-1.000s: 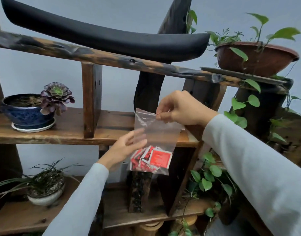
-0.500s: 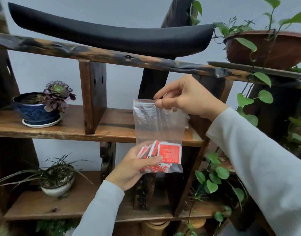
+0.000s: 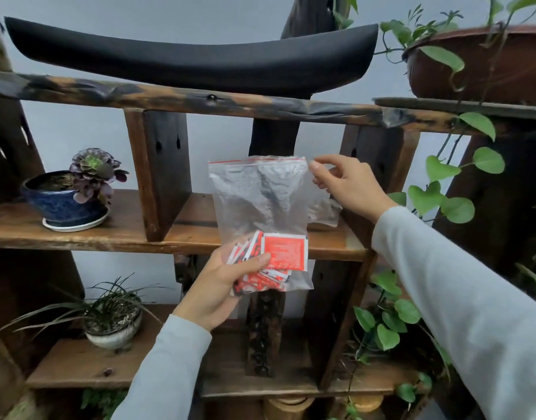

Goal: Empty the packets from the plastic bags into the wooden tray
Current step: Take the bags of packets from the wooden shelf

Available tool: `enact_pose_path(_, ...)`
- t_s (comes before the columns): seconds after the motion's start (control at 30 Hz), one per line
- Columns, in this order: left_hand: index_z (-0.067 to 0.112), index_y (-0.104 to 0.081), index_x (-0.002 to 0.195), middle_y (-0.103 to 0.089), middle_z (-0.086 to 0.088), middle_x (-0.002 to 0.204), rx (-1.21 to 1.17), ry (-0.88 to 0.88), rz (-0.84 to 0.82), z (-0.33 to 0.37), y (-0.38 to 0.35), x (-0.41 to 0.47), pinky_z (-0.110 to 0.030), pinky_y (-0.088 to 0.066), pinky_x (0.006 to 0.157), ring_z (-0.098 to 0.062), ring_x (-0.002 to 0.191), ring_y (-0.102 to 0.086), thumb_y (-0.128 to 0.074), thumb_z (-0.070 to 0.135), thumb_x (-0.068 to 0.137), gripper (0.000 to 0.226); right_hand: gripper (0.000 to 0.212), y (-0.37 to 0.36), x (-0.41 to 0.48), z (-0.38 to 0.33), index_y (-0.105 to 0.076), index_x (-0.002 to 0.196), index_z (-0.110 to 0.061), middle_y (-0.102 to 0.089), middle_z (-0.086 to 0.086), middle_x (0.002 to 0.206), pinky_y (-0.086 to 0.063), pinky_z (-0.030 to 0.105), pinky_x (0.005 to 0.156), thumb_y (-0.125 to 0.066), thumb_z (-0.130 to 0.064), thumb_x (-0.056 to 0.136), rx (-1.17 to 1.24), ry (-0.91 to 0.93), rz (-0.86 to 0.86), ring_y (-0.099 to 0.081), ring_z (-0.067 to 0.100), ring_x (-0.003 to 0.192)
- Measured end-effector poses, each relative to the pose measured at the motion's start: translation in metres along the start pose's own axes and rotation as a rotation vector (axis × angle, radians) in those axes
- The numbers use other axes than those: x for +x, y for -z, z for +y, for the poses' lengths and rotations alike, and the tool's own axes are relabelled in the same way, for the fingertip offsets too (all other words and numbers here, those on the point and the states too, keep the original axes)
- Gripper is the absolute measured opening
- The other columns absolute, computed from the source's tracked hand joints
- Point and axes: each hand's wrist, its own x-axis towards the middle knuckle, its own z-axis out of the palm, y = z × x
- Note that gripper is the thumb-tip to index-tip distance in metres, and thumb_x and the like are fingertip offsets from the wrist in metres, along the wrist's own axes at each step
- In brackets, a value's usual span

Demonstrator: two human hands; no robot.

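A clear zip plastic bag (image 3: 260,195) with a red seal line stands upright in front of the middle shelf. Several red and white packets (image 3: 283,251) lie at its bottom. My left hand (image 3: 222,286) grips the bag's lower part, thumb pressed on the packets through the plastic. My right hand (image 3: 348,184) is at the bag's top right corner, fingers apart, with the index fingertip just beside the corner. A second clear bag (image 3: 323,209) shows behind and below my right hand; whether it rests on the shelf or hangs from the hand is unclear. No wooden tray is clearly visible.
A dark wooden shelf unit (image 3: 87,234) fills the view. A black curved piece (image 3: 188,59) lies on its top beam. A succulent in a blue pot (image 3: 60,204) and a grassy plant in a white bowl (image 3: 113,325) stand at left. Trailing green vines (image 3: 436,201) hang at right.
My right hand has let go of the bag's top edge and moved right, fingers spread. My left hand has closed around the packets at the bag's bottom.
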Motion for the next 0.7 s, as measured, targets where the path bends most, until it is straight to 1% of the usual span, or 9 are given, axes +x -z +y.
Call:
enact_pose_path(0.07,0.010,-0.064,0.124,-0.072,-0.016,0.115,0.006,0.001,0.014,0.003,0.001,0.003,-0.035,-0.059,0.084,-0.028,0.105,-0.070,-0.072,0.015,0.083,0.042,0.060,-0.012,0.004,0.028,-0.052,0.146,-0.022,-0.072,0.007,0.127,-0.052,0.048,0.107,-0.057,-0.056,0.096,-0.131,-0.061,-0.052,-0.068,0.026,0.117)
enact_pose_path(0.17,0.009,-0.062,0.127,-0.071,-0.016,0.118,0.003,-0.003,0.049,0.009,0.002,0.009,-0.037,-0.058,0.089,-0.028,0.108,-0.069,-0.070,0.010,0.087,0.040,0.070,-0.035,0.004,0.065,-0.042,0.152,-0.019,-0.058,0.010,0.148,-0.047,0.049,0.111,-0.062,-0.054,0.094,-0.197,-0.139,-0.099,-0.058,0.033,0.133)
enact_pose_path(0.23,0.010,-0.060,0.128,-0.070,-0.017,0.119,-0.006,-0.003,0.076,0.013,0.002,0.013,-0.040,-0.056,0.094,-0.029,0.110,-0.069,-0.068,0.009,0.086,0.042,0.077,-0.048,0.000,0.085,-0.039,0.154,-0.019,-0.052,0.009,0.154,-0.043,0.049,0.114,-0.067,-0.054,0.091,-0.220,-0.170,-0.109,-0.051,0.033,0.139)
enact_pose_path(0.3,0.010,-0.059,0.129,-0.070,-0.016,0.119,-0.001,0.001,0.095,0.014,0.003,0.016,-0.041,-0.055,0.095,-0.029,0.110,-0.069,-0.069,0.010,0.086,0.044,0.085,-0.059,-0.002,0.104,-0.038,0.154,-0.020,-0.048,0.008,0.157,-0.039,0.048,0.116,-0.071,-0.058,0.086,-0.276,-0.164,-0.130,-0.046,0.032,0.143)
enact_pose_path(0.37,0.011,-0.060,0.128,-0.071,-0.016,0.119,0.010,0.013,0.110,0.014,0.004,0.020,-0.042,-0.054,0.096,-0.029,0.110,-0.069,-0.070,0.011,0.086,0.043,0.086,-0.071,-0.003,0.119,-0.036,0.155,-0.022,-0.046,0.007,0.158,-0.038,0.048,0.117,-0.071,-0.057,0.085,-0.335,-0.142,-0.160,-0.044,0.032,0.143)
enact_pose_path(0.47,0.011,-0.058,0.130,-0.070,-0.016,0.121,0.007,0.036,0.134,0.009,0.008,0.024,-0.045,-0.052,0.098,-0.030,0.112,-0.068,-0.072,0.012,0.086,0.046,0.073,-0.084,-0.003,0.132,-0.040,0.154,-0.024,-0.051,0.008,0.154,-0.042,0.048,0.116,-0.070,-0.045,0.091,-0.398,-0.133,-0.171,-0.046,0.032,0.141)
enact_pose_path(0.57,0.012,-0.058,0.130,-0.070,-0.016,0.122,-0.008,0.056,0.171,0.002,0.013,0.028,-0.046,-0.051,0.100,-0.030,0.113,-0.068,-0.073,0.013,0.085,0.047,0.056,-0.091,-0.002,0.139,-0.050,0.147,-0.021,-0.058,0.013,0.146,-0.046,0.049,0.110,-0.066,-0.033,0.096,-0.440,-0.097,-0.119,-0.050,0.035,0.134)
enact_pose_path(0.67,0.014,-0.058,0.130,-0.070,-0.014,0.121,-0.003,0.083,0.198,-0.004,0.017,0.029,-0.047,-0.051,0.101,-0.029,0.114,-0.067,-0.075,0.015,0.084,0.049,0.031,-0.095,0.000,0.144,-0.067,0.127,-0.013,-0.066,0.018,0.130,-0.051,0.049,0.098,-0.060,-0.023,0.099,-0.442,-0.052,-0.011,-0.059,0.038,0.117)
enact_pose_path(0.7,0.015,-0.059,0.129,-0.071,-0.013,0.121,0.001,0.091,0.206,-0.006,0.018,0.029,-0.047,-0.050,0.102,-0.029,0.114,-0.067,-0.076,0.016,0.083,0.049,0.026,-0.095,0.002,0.144,-0.071,0.120,-0.012,-0.068,0.018,0.125,-0.051,0.049,0.095,-0.059,-0.021,0.099,-0.422,-0.048,0.020,-0.061,0.039,0.111)
